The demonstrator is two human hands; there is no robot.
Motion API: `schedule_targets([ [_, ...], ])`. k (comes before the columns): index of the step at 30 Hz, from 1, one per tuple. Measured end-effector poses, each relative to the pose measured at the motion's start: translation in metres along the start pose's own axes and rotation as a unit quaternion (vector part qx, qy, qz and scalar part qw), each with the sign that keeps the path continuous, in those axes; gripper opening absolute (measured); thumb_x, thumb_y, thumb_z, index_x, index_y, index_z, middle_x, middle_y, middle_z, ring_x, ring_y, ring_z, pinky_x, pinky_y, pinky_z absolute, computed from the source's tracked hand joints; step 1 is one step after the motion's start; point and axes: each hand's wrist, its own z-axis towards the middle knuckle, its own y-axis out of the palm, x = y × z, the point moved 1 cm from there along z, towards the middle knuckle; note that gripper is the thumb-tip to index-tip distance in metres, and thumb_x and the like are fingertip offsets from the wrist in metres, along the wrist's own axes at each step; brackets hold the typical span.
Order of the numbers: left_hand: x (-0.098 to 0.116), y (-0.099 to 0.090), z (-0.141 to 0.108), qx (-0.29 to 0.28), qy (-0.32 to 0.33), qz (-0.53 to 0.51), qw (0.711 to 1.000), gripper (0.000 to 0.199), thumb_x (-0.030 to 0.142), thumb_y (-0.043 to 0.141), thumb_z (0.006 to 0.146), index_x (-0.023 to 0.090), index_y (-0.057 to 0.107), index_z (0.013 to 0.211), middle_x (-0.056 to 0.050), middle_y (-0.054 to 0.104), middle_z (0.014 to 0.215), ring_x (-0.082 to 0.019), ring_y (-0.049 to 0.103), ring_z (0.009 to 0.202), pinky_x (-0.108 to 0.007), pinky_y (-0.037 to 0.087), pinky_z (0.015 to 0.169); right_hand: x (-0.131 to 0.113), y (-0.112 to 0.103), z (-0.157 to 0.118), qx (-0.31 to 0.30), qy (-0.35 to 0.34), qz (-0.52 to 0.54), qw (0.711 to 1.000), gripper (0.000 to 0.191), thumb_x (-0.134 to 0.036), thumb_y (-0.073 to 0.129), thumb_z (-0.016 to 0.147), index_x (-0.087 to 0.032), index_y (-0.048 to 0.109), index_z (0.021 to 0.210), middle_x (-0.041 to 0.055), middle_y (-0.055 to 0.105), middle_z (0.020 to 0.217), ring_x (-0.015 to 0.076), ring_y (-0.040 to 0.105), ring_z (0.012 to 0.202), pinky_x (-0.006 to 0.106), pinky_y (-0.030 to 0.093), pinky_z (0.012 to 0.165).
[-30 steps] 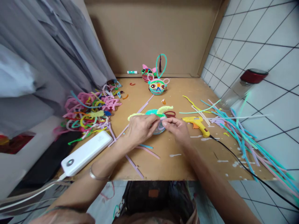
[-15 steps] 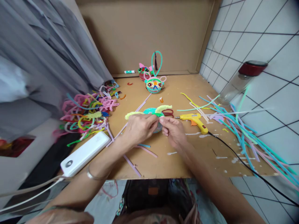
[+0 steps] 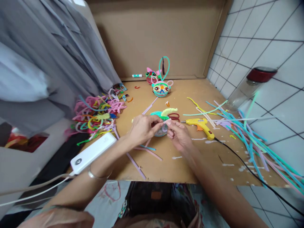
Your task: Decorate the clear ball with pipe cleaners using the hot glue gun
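Note:
My left hand (image 3: pixel 144 127) and my right hand (image 3: pixel 180 132) meet over the middle of the table, fingers pinched together. Between their fingertips runs a short pale pink pipe cleaner (image 3: pixel 167 121), with a lilac loop (image 3: pixel 164 128) just below it. Under and behind the fingers lies a round, clear piece with a turquoise pipe-cleaner edge (image 3: pixel 155 114), partly hidden by my left hand. A curved pale yellow pipe-cleaner shape (image 3: pixel 169 111) sticks out beyond it. Red-handled scissors (image 3: pixel 174 116) rest right behind my right hand.
A yellow glue gun (image 3: pixel 200 125) lies to the right, its black cord trailing off. Pipe cleaners (image 3: pixel 249 139) and a tilted clear bottle (image 3: pixel 247 88) are beyond. At left are a tangled pipe-cleaner heap (image 3: pixel 99 110) and a white power bank (image 3: pixel 93 152). Two decorated figures (image 3: pixel 161 88) stand behind.
The view has shifted slightly, so the table things appear farther right and lower. More of the pink pipe cleaner and the lilac loop now show between my hands, which stay close together.

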Motion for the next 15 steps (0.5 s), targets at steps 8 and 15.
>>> schedule_targets([
  [8,-0.001,-0.009,0.009,-0.064,-0.056,-0.043,0.995,0.021,0.034,0.058,0.089,0.021,0.074,0.091,0.001,0.071,0.073,-0.012,0.059,0.064,-0.024,0.037,0.061,0.004,-0.014,0.005,0.068,-0.049,-0.102,0.991,0.047,-0.050,0.094,0.047,-0.018,0.072,0.073,-0.0064,0.047,0.049,0.0051,0.036,0.046,0.020,0.025,0.043],
  [15,-0.003,-0.014,0.013,-0.075,-0.041,-0.029,0.996,0.018,0.029,0.055,0.090,0.020,0.072,0.091,0.000,0.071,0.078,-0.014,0.059,0.070,-0.026,0.037,0.062,0.002,-0.017,0.007,0.030,-0.056,-0.142,0.988,0.046,-0.048,0.095,0.044,-0.020,0.075,0.076,-0.0021,0.056,0.058,0.0099,0.046,0.053,0.023,0.037,0.046],
])
